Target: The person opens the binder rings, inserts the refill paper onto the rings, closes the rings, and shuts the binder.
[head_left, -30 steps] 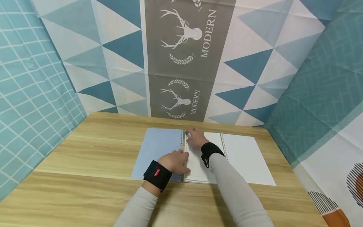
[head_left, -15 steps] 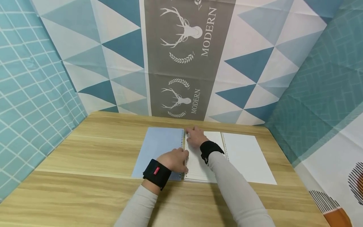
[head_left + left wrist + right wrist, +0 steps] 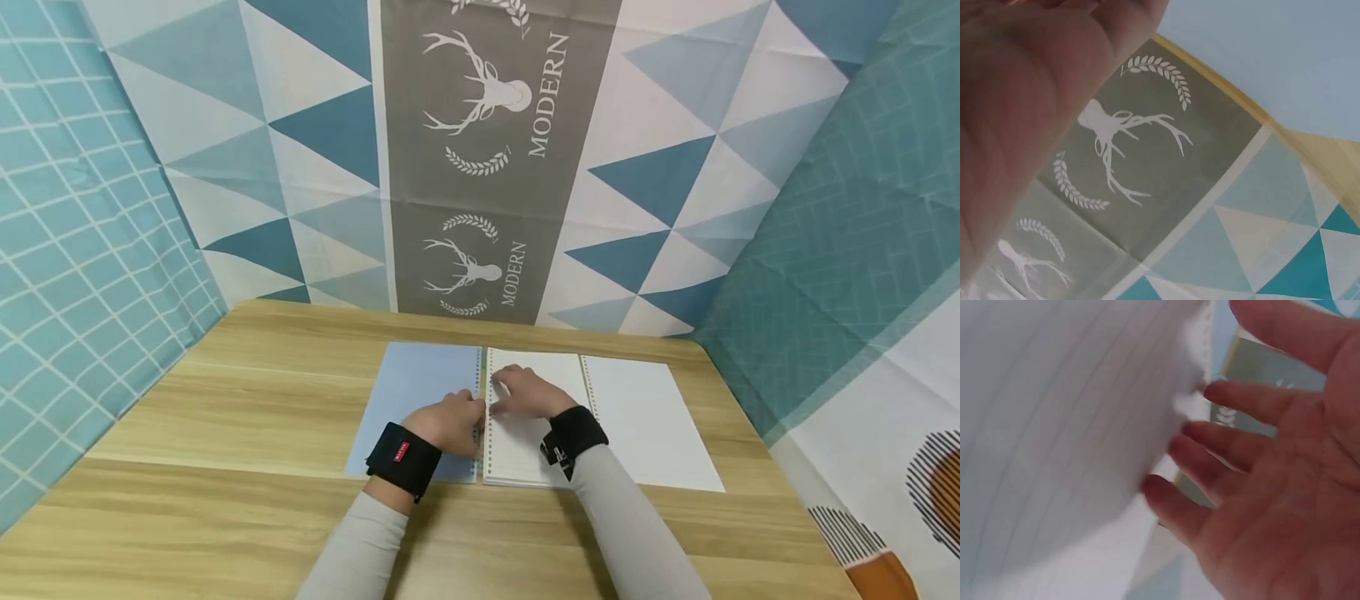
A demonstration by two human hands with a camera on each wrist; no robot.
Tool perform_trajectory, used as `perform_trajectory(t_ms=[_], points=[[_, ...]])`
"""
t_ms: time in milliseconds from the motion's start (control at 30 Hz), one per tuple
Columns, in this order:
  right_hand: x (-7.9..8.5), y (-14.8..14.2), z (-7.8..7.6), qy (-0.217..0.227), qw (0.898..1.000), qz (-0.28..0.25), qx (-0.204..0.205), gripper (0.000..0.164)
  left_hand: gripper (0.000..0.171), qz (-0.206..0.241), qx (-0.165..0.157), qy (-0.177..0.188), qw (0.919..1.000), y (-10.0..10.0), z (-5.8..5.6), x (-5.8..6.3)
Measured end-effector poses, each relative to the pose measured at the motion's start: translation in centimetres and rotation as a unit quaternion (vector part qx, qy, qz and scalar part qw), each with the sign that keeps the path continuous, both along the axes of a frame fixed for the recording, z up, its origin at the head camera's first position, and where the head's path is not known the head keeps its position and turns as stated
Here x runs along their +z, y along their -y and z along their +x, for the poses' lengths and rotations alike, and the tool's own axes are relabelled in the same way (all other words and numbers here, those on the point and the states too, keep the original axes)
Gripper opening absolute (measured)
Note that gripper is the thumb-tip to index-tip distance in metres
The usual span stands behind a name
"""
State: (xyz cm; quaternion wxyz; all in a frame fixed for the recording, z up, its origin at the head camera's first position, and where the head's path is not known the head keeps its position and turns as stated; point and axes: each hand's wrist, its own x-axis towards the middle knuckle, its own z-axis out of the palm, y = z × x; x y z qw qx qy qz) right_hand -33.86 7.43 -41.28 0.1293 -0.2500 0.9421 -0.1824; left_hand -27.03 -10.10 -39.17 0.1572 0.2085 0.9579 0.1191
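Head view: three items in a row on the counter [image 3: 247, 417]: blue sheet [image 3: 408, 375] left, lined stack [image 3: 517, 458] middle, white sheet [image 3: 645, 417] right. Long axes all run away from the person. Key relation: blue's punched right edge faces the stack's punched left edge, roughly parallel, thin strip of counter between. Right hand [image 3: 528, 393] is over the stack, fingertips at its punched edge. Left hand [image 3: 446, 422] is over blue, fingers at that same gap, a bit nearer the person; can't tell if they pinch anything. Stack is right under the right hand, just right of the left fingers.

Left wrist: palm, blue corner and printed cloth [image 3: 1141, 137]; fingertips cut off.

Right wrist: fingers spread and loose, grasping nothing, tips at the stack's edge.
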Motion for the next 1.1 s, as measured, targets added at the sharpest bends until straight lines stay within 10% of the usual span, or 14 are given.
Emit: perform_trajectory(t_ms=[300, 1100], points=[[-0.1, -1.5, 3.6, 0.022, 1.0, 0.017, 0.009, 0.084, 0.052, -0.027, 0.041, 0.0, 0.9988, 0.3, 0.0, 0.3], [-0.2, -0.9, 4.2, 0.006, 0.999, 0.049, 0.008, 0.087, 0.04, -0.01, 0.042, 0.017, 0.9989, 0.2, -0.2, 0.0]])
